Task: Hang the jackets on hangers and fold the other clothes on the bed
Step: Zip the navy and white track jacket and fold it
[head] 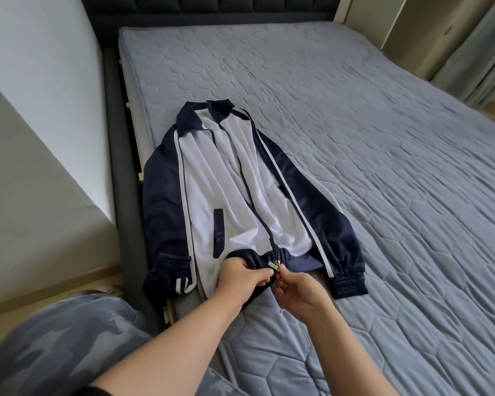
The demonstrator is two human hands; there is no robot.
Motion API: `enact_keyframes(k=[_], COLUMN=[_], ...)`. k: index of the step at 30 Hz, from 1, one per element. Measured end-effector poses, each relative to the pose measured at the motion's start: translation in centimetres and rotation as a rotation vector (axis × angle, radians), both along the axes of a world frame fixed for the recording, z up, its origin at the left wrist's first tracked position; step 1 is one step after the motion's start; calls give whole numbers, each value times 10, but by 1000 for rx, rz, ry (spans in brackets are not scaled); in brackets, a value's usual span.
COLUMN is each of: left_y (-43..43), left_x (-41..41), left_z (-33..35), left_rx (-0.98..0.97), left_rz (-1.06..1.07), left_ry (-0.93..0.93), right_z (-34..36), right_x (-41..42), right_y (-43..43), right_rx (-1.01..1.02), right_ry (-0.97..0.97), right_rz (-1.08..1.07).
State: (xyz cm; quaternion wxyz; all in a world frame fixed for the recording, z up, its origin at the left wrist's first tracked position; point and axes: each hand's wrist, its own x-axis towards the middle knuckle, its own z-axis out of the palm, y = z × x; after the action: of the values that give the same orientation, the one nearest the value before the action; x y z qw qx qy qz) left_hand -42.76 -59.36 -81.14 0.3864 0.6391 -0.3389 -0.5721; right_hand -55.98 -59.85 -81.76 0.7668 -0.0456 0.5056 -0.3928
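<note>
So: jacket lies flat on the bed, its long axis running from the zipper slider away to the collar. The slider sits at the near hem, between both hands. Left hand grips the hem just left of the slider. Right hand pinches the jacket's zip end just below-right of it. Both hands are equally near; any zip travel likely runs away from the fingers.
</note>
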Motion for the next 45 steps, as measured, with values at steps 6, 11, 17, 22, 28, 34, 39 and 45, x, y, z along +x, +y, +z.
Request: enact_keyframes(k=[6,11,17,22,28,34,39,45], left_y=[-1,-1,-4,-5,-7,-7,-6,-8], left_x=[5,1,5,9,11,9,9,7], left_z=[-4,-3,5,4,1,-1,-7,-9], left_rx=[-5,87,143,135,138,70,34,1], left_rz=[-121,45,46,-22,-12,-87,-178,-316], left_ry=[-172,96,243,133,172,20,-138,-306], right_z=[3,32,46,41,39,42,44,41], right_x=[1,-15,-12,-11,-14,-16,-12,-8], right_y=[2,-13,-18,-17,-16,-14,-15,-29], right_rx=[16,-381,-810,-851,-866,-808,-806,-801], right_ry=[81,1047,1339,1299,1324,1179,1157,1249], right_rz=[49,606,866,853,818,654,636,578])
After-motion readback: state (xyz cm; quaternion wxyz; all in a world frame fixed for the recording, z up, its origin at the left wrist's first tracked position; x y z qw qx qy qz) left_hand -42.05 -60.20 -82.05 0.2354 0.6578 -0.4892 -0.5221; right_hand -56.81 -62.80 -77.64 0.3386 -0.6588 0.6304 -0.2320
